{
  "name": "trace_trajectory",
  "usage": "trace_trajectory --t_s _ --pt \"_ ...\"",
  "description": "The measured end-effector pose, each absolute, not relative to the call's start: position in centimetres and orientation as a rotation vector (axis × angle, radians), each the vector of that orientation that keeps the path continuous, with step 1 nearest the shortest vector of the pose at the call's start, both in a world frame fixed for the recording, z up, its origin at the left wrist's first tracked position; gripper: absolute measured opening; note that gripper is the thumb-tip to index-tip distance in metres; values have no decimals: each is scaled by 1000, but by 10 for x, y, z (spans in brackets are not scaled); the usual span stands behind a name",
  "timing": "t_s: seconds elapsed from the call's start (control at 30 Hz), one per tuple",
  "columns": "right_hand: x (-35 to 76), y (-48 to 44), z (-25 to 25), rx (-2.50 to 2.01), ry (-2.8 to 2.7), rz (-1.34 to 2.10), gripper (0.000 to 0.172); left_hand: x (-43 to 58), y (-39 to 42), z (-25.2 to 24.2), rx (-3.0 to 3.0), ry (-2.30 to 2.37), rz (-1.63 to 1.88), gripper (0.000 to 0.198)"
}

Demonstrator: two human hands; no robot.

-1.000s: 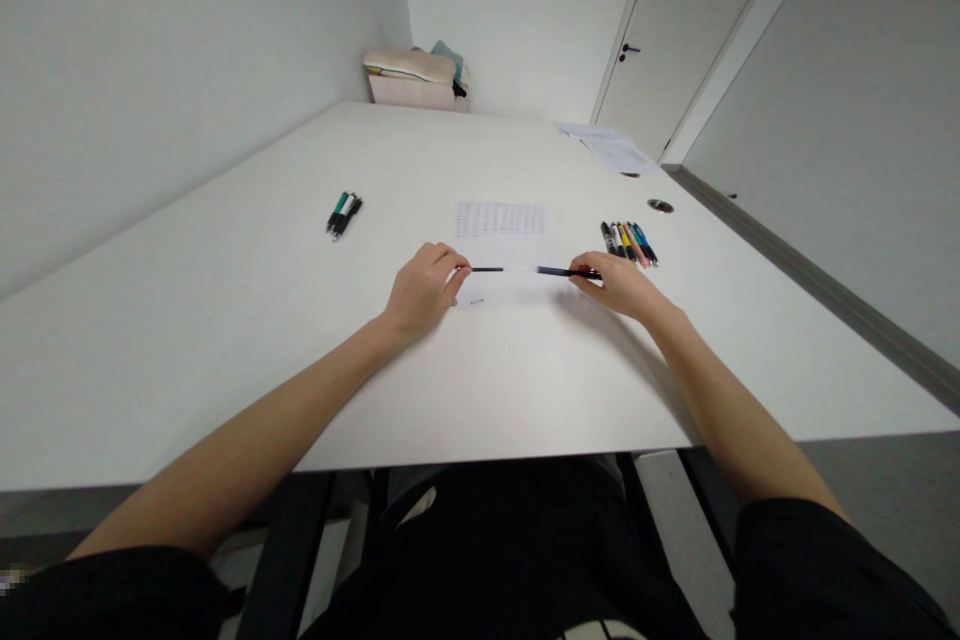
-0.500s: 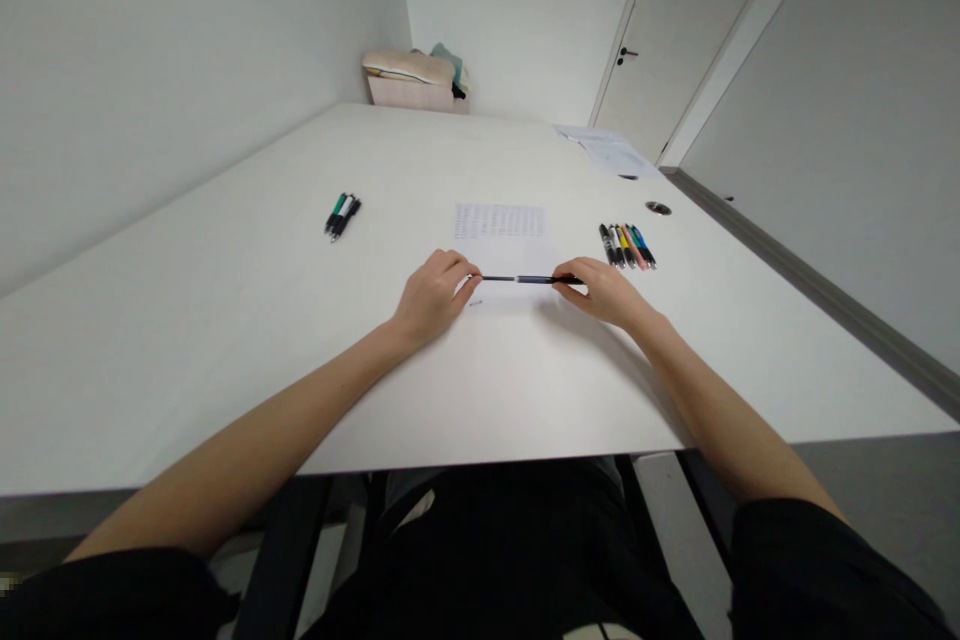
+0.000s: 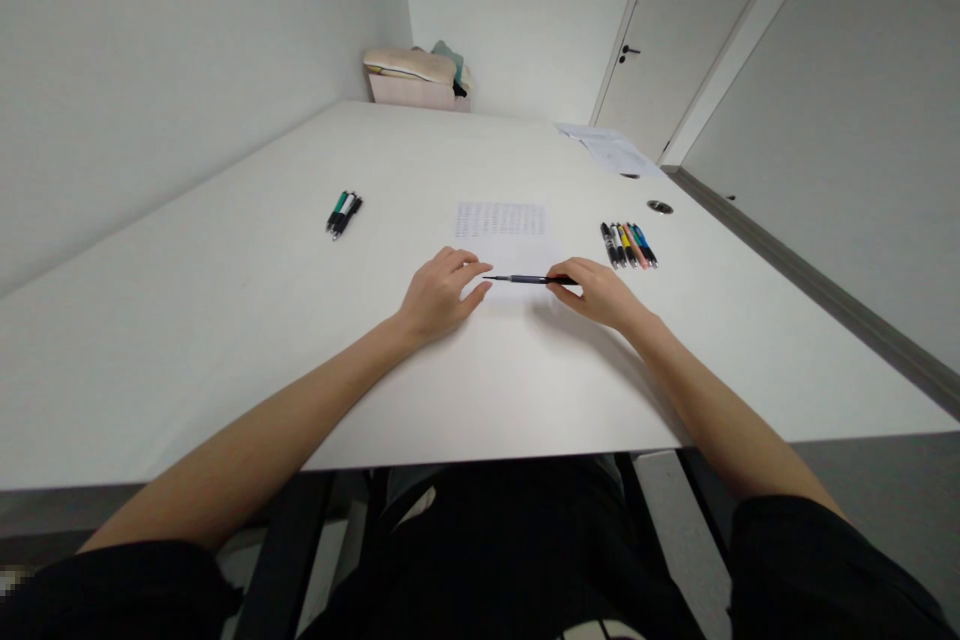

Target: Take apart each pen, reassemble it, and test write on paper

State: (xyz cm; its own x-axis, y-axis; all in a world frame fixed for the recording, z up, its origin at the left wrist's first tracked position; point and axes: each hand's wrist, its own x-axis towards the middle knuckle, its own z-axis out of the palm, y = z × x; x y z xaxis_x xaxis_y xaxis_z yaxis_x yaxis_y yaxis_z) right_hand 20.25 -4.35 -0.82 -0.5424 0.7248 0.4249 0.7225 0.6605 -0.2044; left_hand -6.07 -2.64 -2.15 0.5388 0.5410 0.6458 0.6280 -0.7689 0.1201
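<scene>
My right hand (image 3: 592, 290) pinches the dark barrel of a pen (image 3: 529, 279), held level above a sheet of paper (image 3: 501, 220). A thin dark refill (image 3: 495, 277) sticks out of the barrel's left end. Around the refill's tip, the thumb and forefinger of my left hand (image 3: 442, 292) are parted, and a gap shows between them. The pen's far right end is partly covered by my right fingers. Rows of small print run across the top of the sheet.
To the left lie several pens (image 3: 344, 215) in a bunch. A row of several coloured pens (image 3: 628, 246) lies at right, near a round table fitting (image 3: 660, 207). More papers (image 3: 611, 150) rest at the far right edge. A box with cloth (image 3: 412, 80) stands beyond the table.
My left fingers have let go of the refill and spread. Less of the refill now shows outside the barrel. My right hand has shifted slightly left with the pen.
</scene>
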Motion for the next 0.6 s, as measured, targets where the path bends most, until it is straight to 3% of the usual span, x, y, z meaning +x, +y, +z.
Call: trace_trajectory --t_s 0.6 --pt "195 -41 -14 -995 -2434 -157 12 -55 -26 -26 -2637 -935 -1106 11"
